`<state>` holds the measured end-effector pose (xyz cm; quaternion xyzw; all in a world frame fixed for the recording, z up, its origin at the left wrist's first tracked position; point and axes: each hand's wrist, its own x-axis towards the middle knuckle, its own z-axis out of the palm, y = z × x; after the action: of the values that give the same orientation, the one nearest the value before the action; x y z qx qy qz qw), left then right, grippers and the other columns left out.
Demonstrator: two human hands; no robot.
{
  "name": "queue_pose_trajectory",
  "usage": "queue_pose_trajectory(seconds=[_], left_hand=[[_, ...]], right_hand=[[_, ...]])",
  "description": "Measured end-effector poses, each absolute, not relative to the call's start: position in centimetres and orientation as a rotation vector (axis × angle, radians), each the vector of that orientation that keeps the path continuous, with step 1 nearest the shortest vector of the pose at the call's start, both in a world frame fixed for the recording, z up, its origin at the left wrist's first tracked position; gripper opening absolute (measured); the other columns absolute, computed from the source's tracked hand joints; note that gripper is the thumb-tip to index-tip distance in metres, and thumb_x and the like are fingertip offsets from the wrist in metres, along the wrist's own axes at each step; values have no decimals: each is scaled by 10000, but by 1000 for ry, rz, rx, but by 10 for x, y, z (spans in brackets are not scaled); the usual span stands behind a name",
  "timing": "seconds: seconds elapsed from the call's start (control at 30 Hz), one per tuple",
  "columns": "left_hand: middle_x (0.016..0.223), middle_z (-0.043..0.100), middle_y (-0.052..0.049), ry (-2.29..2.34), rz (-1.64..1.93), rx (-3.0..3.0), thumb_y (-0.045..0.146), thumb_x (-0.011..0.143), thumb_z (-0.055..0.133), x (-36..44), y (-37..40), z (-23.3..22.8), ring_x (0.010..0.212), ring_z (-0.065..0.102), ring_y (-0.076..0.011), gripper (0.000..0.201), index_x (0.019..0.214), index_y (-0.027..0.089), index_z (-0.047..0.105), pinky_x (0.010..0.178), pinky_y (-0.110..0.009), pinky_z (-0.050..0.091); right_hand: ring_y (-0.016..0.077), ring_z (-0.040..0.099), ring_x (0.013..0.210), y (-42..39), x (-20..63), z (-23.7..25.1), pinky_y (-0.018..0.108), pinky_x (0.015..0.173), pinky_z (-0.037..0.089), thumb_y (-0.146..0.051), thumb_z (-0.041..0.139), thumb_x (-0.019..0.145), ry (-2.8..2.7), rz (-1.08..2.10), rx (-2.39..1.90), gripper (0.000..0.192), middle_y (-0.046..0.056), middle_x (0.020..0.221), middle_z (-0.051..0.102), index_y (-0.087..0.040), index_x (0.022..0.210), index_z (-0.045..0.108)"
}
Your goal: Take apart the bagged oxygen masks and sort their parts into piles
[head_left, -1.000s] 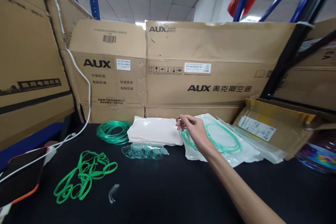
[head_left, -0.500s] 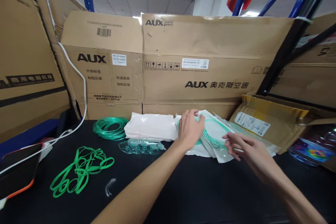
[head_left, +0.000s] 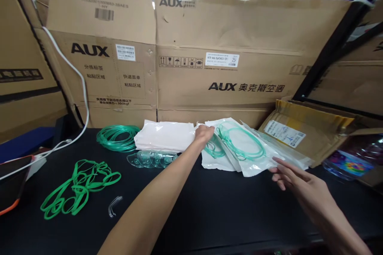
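- The left hand (head_left: 204, 132) reached across the black table (head_left: 209, 207) and rested its curled fingers on the far edge of the sealed pouches (head_left: 239, 147), each holding coiled green tubing; whether it pinched one could not be told.
- The right hand (head_left: 295, 179) lay open at the near right edge of the same fanned pile, fingertips touching the top pouch's corner (not yet gripping it).
- The pile sat between a stack of flat white bags (head_left: 164, 135) and an open cardboard box (head_left: 308, 135).
- Judged from this, the step was separating one pouch from the pile; the next move would call for a firm pinch on a single slippery film layer.
- A loose tubing coil (head_left: 116, 138), clear masks (head_left: 149, 158) and green straps (head_left: 77, 187) lay well to the left.
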<state>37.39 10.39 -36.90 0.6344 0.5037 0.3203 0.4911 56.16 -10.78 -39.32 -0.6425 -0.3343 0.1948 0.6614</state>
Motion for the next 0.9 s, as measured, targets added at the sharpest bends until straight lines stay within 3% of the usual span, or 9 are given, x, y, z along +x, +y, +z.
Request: queue_pose_trajectory(seconds=[0.07, 0.17, 0.3, 0.4, 0.57, 0.63, 0.8, 0.9], left_hand=[[1279, 642, -107, 1206, 771, 1520, 350, 1001, 634, 379, 108, -370, 1077, 665, -243, 329, 1277, 170, 623, 909, -447, 579], [1269, 646, -105, 1179, 755, 1493, 352, 1001, 634, 386, 111, -370, 1068, 669, -242, 328, 1271, 166, 626, 904, -445, 581], [1268, 647, -103, 1151, 747, 1462, 347, 1000, 635, 394, 112, -368, 1065, 669, -240, 320, 1266, 170, 629, 902, -439, 582], [1281, 642, -106, 1123, 777, 1447, 346, 1003, 631, 395, 111, -368, 1076, 665, -241, 315, 1267, 174, 630, 914, -445, 578], [1267, 648, -106, 990, 874, 1431, 346, 1000, 636, 385, 105, -365, 1070, 668, -241, 319, 1262, 164, 630, 909, -448, 580], [1257, 651, -105, 921, 913, 1421, 342, 997, 641, 378, 101, -361, 1065, 671, -241, 325, 1263, 156, 627, 902, -448, 582], [1249, 655, -105, 765, 984, 1395, 346, 1002, 633, 350, 93, -343, 1059, 673, -239, 323, 1260, 153, 626, 898, -445, 583], [1235, 668, -109, 704, 989, 1399, 403, 1021, 587, 323, 93, -331, 1047, 681, -233, 357, 1271, 150, 620, 893, -436, 578]], right_hand=[[147, 636, 606, -106, 561, -393, 194, 441, 508, -377, 906, 541, -710, 473, -1432, 461, 80, 783, 768, -158, 928, 783], [160, 681, 710, -100, 559, -392, 143, 548, 553, -308, 906, 605, -642, 522, -1412, 418, 38, 662, 727, -173, 979, 775], [163, 695, 683, -91, 554, -392, 158, 605, 592, -210, 898, 618, -556, 612, -1361, 450, 32, 675, 740, -207, 1033, 724], [149, 674, 640, -86, 550, -391, 174, 596, 602, -152, 886, 604, -503, 673, -1290, 453, 10, 724, 746, -244, 1001, 688], [154, 679, 732, -79, 546, -388, 197, 589, 605, -161, 774, 731, -453, 782, -1215, 119, 44, 909, 768, -239, 765, 691], [154, 661, 718, -76, 543, -386, 202, 569, 590, -171, 753, 754, -455, 819, -1206, 81, 57, 929, 771, -238, 748, 708], [140, 577, 646, -71, 530, -379, 234, 527, 549, -277, 829, 699, -556, 852, -1155, 201, 44, 992, 749, -236, 890, 780], [130, 519, 596, -72, 519, -373, 238, 448, 465, -336, 871, 660, -651, 845, -1138, 248, 49, 987, 723, -218, 855, 772]])
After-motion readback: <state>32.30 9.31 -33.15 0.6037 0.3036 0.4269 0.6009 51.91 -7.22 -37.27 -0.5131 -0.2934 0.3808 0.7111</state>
